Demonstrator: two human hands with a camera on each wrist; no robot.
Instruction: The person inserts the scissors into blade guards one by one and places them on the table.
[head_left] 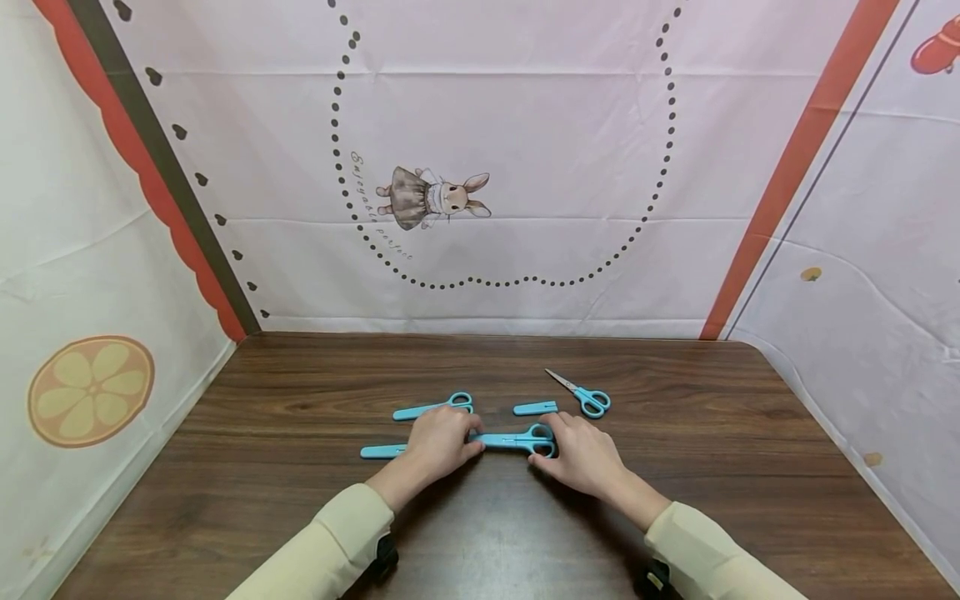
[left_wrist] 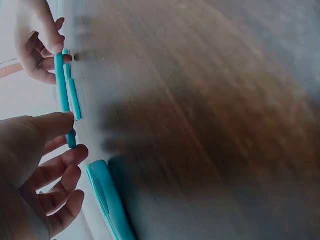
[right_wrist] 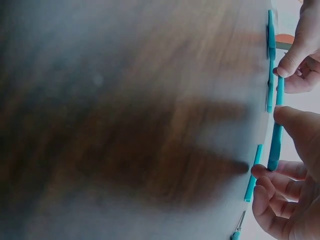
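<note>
A pair of light blue scissors [head_left: 510,441] with a blue cover over its blades lies crosswise between my two hands. My left hand [head_left: 442,439] pinches the covered blade end between thumb and fingers. At the other end, my right hand [head_left: 581,452] grips the handle loops with its thumb and fingers. Both wrist views show the scissors [left_wrist: 62,82] raised over the table, seen from the side [right_wrist: 276,132]. Beyond my left hand lies another covered pair of scissors [head_left: 420,412], partly hidden by the hand. A longer blue cover [head_left: 382,452] pokes out left of that wrist, its other end hidden.
A loose blue blade cover [head_left: 535,408] lies behind the held scissors. Right of it, small scissors [head_left: 592,403] with bare metal blades point to the back left. The brown wooden table [head_left: 480,533] meets a printed cloth [head_left: 525,167] at its back and sides.
</note>
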